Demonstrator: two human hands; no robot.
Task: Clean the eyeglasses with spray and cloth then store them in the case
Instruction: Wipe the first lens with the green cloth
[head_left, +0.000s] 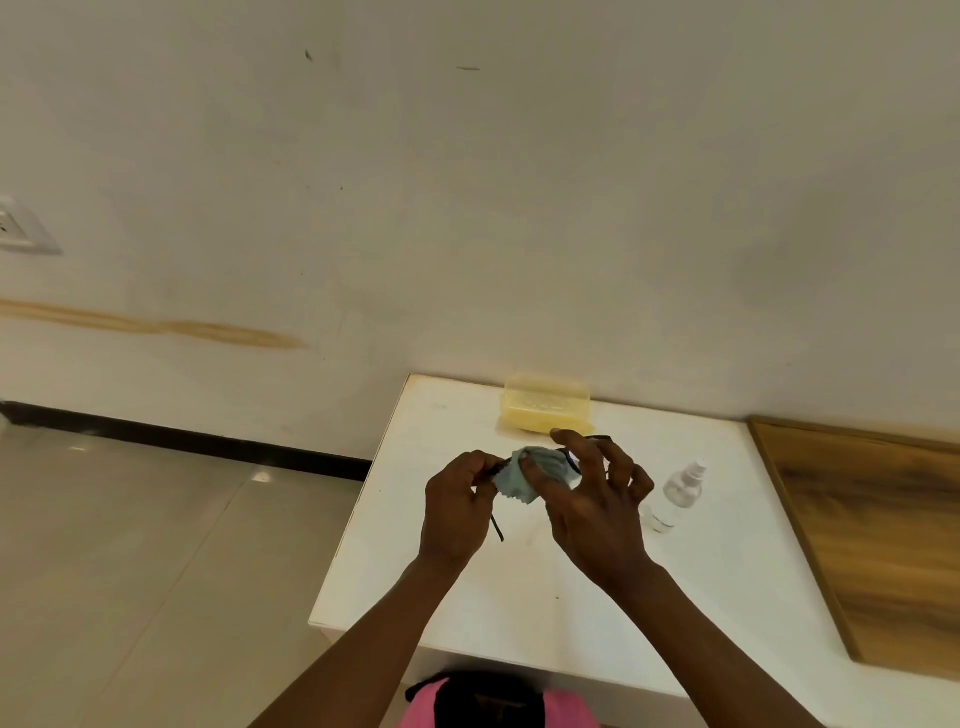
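Eyeglasses (566, 457) in left hand (457, 512) grip, cloth (519, 480) pinched by right hand (592, 512); yellow case (545, 410) open behind.

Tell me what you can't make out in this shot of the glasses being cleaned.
Head view only:
- Eyeglasses lenses: covered by the cloth and the right hand, so cleanliness is unknown.
- Spray bottle label: too small to read.
- Yellow case: blurred, so whether it is open or closed is unclear.
- Left hand grip: frame end hidden by curled fingers.

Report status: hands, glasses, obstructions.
Left hand grips eyeglasses frame; right hand pinches cloth over lens. Case open, spray bottle upright. Path unobstructed.
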